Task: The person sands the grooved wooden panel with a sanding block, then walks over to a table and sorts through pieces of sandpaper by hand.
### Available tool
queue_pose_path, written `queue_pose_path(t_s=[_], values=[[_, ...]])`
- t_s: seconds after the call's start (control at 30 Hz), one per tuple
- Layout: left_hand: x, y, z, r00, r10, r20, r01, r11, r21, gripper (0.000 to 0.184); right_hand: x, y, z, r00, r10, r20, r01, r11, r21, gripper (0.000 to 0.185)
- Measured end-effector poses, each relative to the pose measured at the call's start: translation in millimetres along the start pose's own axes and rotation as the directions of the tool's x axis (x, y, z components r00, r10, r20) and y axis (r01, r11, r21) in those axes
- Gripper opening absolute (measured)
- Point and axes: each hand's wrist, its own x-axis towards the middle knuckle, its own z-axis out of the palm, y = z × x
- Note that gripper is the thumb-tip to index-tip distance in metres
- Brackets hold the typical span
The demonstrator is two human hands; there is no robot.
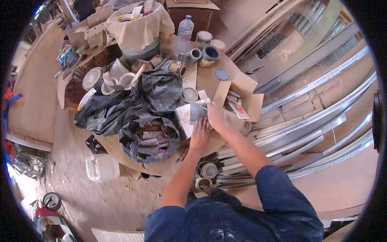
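On a small white box point(184, 119) at the table's near edge lies a grey sheet point(197, 111). My left hand point(200, 133) rests on the sheet's lower edge, its fingers stretched out and flat. Beside it, my right hand point(216, 116) is at the sheet's right edge with its fingers curled together; what they hold, if anything, is too small to make out. A round lid point(190, 94) is just beyond the box. To the right stands an open cardboard box point(254, 107) with brushes inside.
Black plastic bags point(162, 90) and a bag-lined container of scraps point(149, 141) stand left of my hands. Several cans point(209, 56) and a water bottle point(185, 32) are at the back. Long metal strips point(314, 117) lie right. A white jug point(102, 167) is on the floor.
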Motion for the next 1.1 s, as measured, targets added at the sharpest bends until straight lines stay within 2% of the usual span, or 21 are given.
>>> queue_pose_path(t_s=[0.1, 0.17, 0.2, 0.27, 0.3, 0.33, 0.37, 0.43, 0.47, 0.5, 0.57, 0.6, 0.63, 0.7, 0.73, 0.77, 0.83, 0.87, 1.0, 1.07, 1.1], values=[[-1, -2, 20, 0.999, 0.003, -0.042, 0.0, 0.998, 0.061, 0.048, -2, -5, -4, 1.0, -0.01, -0.03, 0.008, 0.999, -0.052, 0.016], [2, -2, 15, 0.999, 0.023, -0.042, -0.019, 0.997, 0.08, 0.047, -4, 0, 2, 0.981, -0.098, -0.169, 0.087, 0.994, -0.068, 0.015], [5, -2, -6, 1.0, 0.002, -0.028, -0.001, 0.999, 0.05, 0.047, 13, 6, 8, 1.0, 0.01, 0.008, -0.01, 1.0, -0.011, 0.016], [-1, 3, -7, 1.0, -0.015, -0.011, 0.016, 1.0, 0.025, 0.047, 0, 6, 3, 1.0, -0.023, 0.008, 0.023, 0.999, -0.028, 0.016], [-4, 5, 12, 0.999, -0.033, -0.027, 0.033, 0.999, -0.021, 0.047, 3, 4, -4, 0.998, -0.064, -0.014, 0.063, 0.997, -0.048, 0.016], [0, 2, 21, 0.997, -0.058, -0.049, 0.054, 0.996, -0.066, 0.048, -8, 2, 5, 0.967, -0.132, -0.216, 0.11, 0.987, -0.114, 0.016], [8, -4, 15, 0.996, -0.066, -0.063, 0.062, 0.996, -0.061, 0.048, 3, 5, 4, 0.963, -0.145, -0.226, 0.12, 0.985, -0.12, 0.016], [0, 0, -1, 1.0, -0.006, 0.023, 0.007, 1.0, -0.026, 0.06, 4, 9, 10, 0.979, -0.025, -0.204, 0.028, 0.999, 0.016, 0.017], [-10, 8, 6, 0.999, -0.009, 0.041, 0.011, 0.999, -0.038, 0.06, 18, 12, 5, 0.998, 0.04, 0.048, -0.039, 0.999, -0.007, 0.018], [-15, 11, 12, 0.999, -0.008, 0.04, 0.01, 0.999, -0.039, 0.059, 6, 10, 5, 0.997, 0.042, 0.058, -0.042, 0.999, -0.004, 0.018], [0, 0, 14, 1.0, -0.006, -0.002, 0.006, 1.0, -0.016, 0.057, -3, 8, 3, 0.977, -0.134, -0.165, 0.111, 0.984, -0.142, 0.017], [1, -2, 11, 0.999, -0.001, -0.05, 0.001, 1.0, 0.0, 0.055, -5, 6, 8, 0.954, -0.132, -0.271, 0.113, 0.99, -0.084, 0.015], [3, -3, 11, 0.999, -0.005, -0.051, 0.005, 1.0, 0.0, 0.055, 7, 11, 11, 0.953, -0.135, -0.27, 0.117, 0.99, -0.084, 0.015], [1, 1, -23, 0.996, -0.018, 0.085, 0.017, 1.0, 0.013, 0.055, 22, 23, 13, 0.992, -0.03, -0.12, 0.028, 0.999, -0.018, 0.017], [2, 0, -22, 0.997, -0.023, 0.072, 0.025, 0.999, -0.035, 0.055, 24, 33, 10, 0.975, -0.111, -0.193, 0.123, 0.991, 0.055, 0.017], [1, 0, -10, 0.998, -0.015, 0.062, 0.017, 0.999, -0.03, 0.055, 22, 36, 3, 0.973, -0.107, -0.207, 0.12, 0.991, 0.052, 0.017], [-1, -1, 22, 0.996, 0.001, -0.092, -0.005, 0.999, -0.039, 0.054, 8, 34, -22, 0.99, 0.055, -0.132, -0.029, 0.981, 0.194, 0.021], [3, -3, 19, 0.995, 0.008, -0.104, -0.012, 0.999, -0.036, 0.054, -14, 23, -38, 0.978, 0.044, -0.202, 0.024, 0.946, 0.323, 0.017], [-11, -5, 1, 0.997, 0.003, -0.072, -0.017, 0.983, -0.184, 0.043, -46, 13, -13, 0.98, -0.069, -0.187, 0.122, 0.95, 0.288, 0.027], [-14, -8, 0, 0.998, 0.03, -0.06, -0.043, 0.974, -0.22, 0.039, -49, 12, -7, 0.984, -0.159, -0.077, 0.17, 0.969, 0.177, 0.035], [-15, -11, 9, 0.992, 0.023, -0.127, -0.059, 0.956, -0.287, 0.037, -50, 8, -9, 0.986, -0.143, -0.087, 0.157, 0.97, 0.186, 0.035]])
